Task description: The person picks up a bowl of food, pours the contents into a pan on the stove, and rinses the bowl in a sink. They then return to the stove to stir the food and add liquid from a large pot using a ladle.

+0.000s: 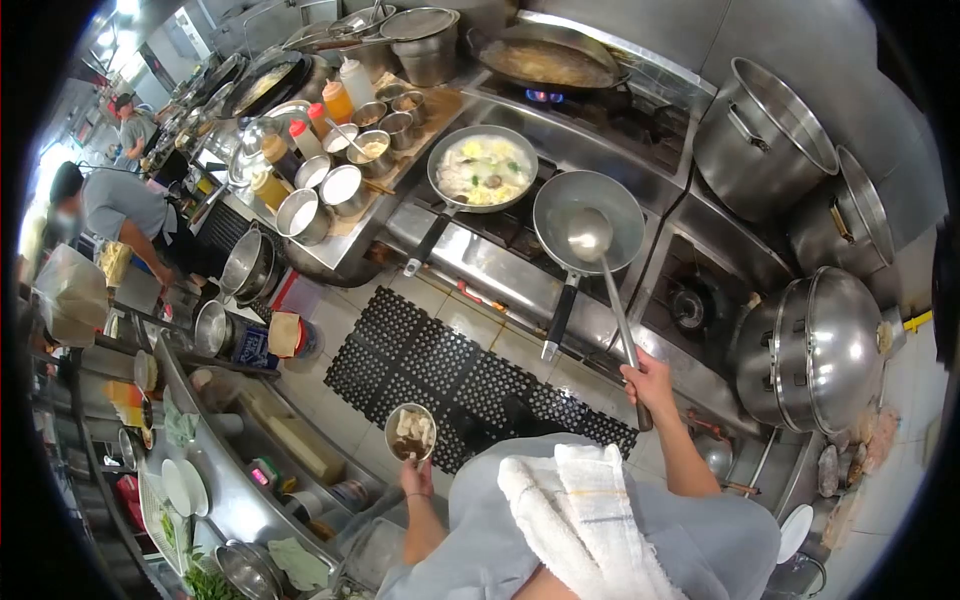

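My right hand (pixel 652 386) is closed round the long handle of a ladle (pixel 590 235), whose bowl rests inside a grey frying pan (pixel 625 205) on the stove. Low on the left, my left hand (pixel 416 478) grips a small bowl (pixel 411 432) holding pale chunks and something brown. To the left of the grey pan, a second frying pan (pixel 482 168) contains a milky mixture with yellow and green pieces. Both pan handles point out over the stove's front edge.
Behind the pans, a wok (pixel 545 62) of bubbling liquid sits over a blue flame. Metal containers (pixel 303 217) and squeeze bottles (pixel 338 102) crowd the left counter. A large stockpot (pixel 765 140) stands right. Black mats (pixel 400 360) cover the floor; a person (pixel 135 210) works far left.
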Demonstrator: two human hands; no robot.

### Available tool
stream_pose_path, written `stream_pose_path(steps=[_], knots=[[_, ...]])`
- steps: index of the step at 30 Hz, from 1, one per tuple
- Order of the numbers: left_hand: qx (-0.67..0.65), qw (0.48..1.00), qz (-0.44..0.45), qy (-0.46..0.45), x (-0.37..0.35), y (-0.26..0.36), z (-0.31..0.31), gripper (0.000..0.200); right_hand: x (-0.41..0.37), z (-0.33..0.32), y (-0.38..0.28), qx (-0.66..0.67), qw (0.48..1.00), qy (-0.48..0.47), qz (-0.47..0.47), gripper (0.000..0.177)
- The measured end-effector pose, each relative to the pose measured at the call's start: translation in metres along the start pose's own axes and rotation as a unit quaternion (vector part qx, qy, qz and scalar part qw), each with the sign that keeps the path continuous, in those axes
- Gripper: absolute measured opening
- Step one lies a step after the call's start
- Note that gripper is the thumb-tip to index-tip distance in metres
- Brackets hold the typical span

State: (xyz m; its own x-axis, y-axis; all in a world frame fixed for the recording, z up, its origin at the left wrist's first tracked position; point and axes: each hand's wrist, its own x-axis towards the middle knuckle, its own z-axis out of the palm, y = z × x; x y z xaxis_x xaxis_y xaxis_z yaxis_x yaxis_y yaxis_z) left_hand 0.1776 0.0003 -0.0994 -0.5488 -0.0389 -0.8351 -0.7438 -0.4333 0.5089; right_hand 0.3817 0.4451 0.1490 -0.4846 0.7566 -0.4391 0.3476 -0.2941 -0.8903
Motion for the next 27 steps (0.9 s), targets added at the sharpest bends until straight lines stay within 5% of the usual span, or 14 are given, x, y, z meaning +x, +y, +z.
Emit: stream_pose_path(steps=[2, 6, 9, 15, 21, 27], knots=[[0.011, 1.000, -0.006, 0.009, 0.001, -0.004, 0.001, 0.034, 0.027, 0.004, 0.003, 0.014, 0.999, -0.035, -0.007, 0.047], [0.046, 0.999, -0.005, 0.011, 0.003, -0.002, 0.004, 0.034, 0.074, 0.009, -0.001, 0.023, 0.997, 0.043, -0.052, 0.041], [0.015, 1.000, 0.003, -0.008, 0.001, 0.000, 0.001, 0.031, 0.041, -0.002, -0.005, -0.088, 0.990, 0.081, -0.072, 0.042], [-0.014, 0.999, -0.001, -0.048, 0.006, -0.003, -0.006, 0.036, 0.012, 0.010, 0.005, -0.004, 1.000, -0.010, -0.007, 0.053], [0.030, 0.999, 0.027, -0.011, 0.004, 0.001, 0.001, 0.035, 0.066, 0.004, 0.007, -0.041, 0.995, 0.082, -0.046, 0.056], [0.021, 0.999, 0.001, -0.049, 0.003, 0.001, 0.002, 0.035, 0.002, 0.009, 0.028, -0.047, 0.996, 0.069, -0.018, 0.056]])
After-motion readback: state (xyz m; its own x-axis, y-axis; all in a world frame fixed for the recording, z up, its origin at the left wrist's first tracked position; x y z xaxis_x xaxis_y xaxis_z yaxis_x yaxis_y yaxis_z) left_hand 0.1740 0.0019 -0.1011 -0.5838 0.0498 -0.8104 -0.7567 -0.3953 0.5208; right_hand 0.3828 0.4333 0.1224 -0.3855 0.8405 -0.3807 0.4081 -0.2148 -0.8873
